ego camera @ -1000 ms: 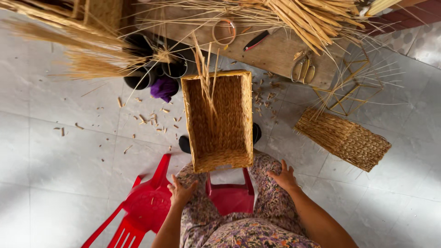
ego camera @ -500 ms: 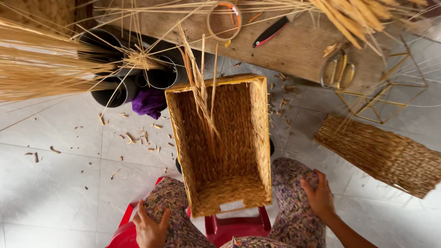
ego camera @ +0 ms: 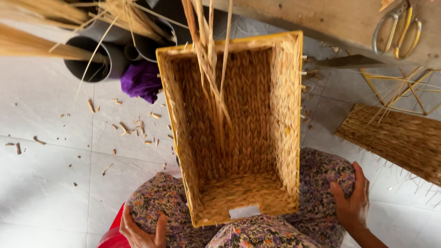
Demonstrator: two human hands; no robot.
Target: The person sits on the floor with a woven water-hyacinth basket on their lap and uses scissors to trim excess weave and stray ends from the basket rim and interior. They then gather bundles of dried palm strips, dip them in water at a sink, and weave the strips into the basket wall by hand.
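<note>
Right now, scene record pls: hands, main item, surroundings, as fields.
left hand: rests on the left knee, open, holds nothing
right hand: rests on the right knee, open, holds nothing
basket: woven, rectangular, opening toward the camera, propped between the knees; neither hand touches it
loose strands: hang from the basket's far rim into its inside
floor: pale tiles with scattered straw bits
grey pipes: left of basket, holding straw bundles
purple cloth: beside the pipes
woven panel: on the floor, right
scissors: on the wooden board, top right
</note>
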